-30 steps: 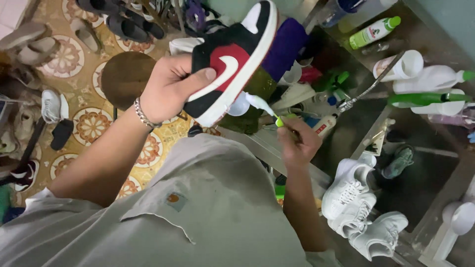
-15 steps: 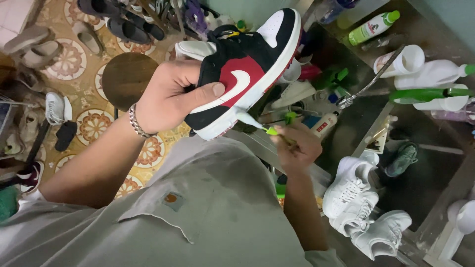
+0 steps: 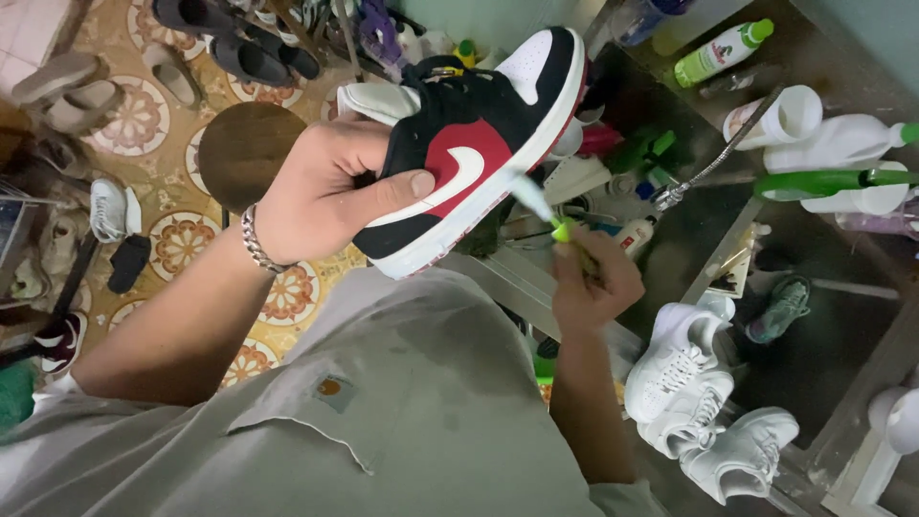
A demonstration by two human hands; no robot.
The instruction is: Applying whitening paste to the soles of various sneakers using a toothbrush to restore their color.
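1. The left hand [image 3: 321,191] is closed around a sneaker [image 3: 469,153], thumb pressed on its side and fingers wrapped behind the heel.
2. The sneaker is black, red and white. It is held up in the air, tilted, with the toe pointing up and away and the white sole edge facing the right hand.
3. The right hand [image 3: 592,282] is closed around the green handle of a small brush [image 3: 544,213]. The pale head of the brush touches the sole edge near the middle of the sneaker.
4. A metal bracelet [image 3: 254,241] sits on the left wrist.
5. Three white sneakers [image 3: 704,402] lie in a loose pile below and to the right of the right hand, on a dark wet surface [image 3: 833,325].
6. White and green bottles [image 3: 833,158] stand and lie further right.
7. On the patterned tile floor [image 3: 172,239] to the left are sandals and other shoes, and a round brown stool [image 3: 251,153] stands just behind the left hand.
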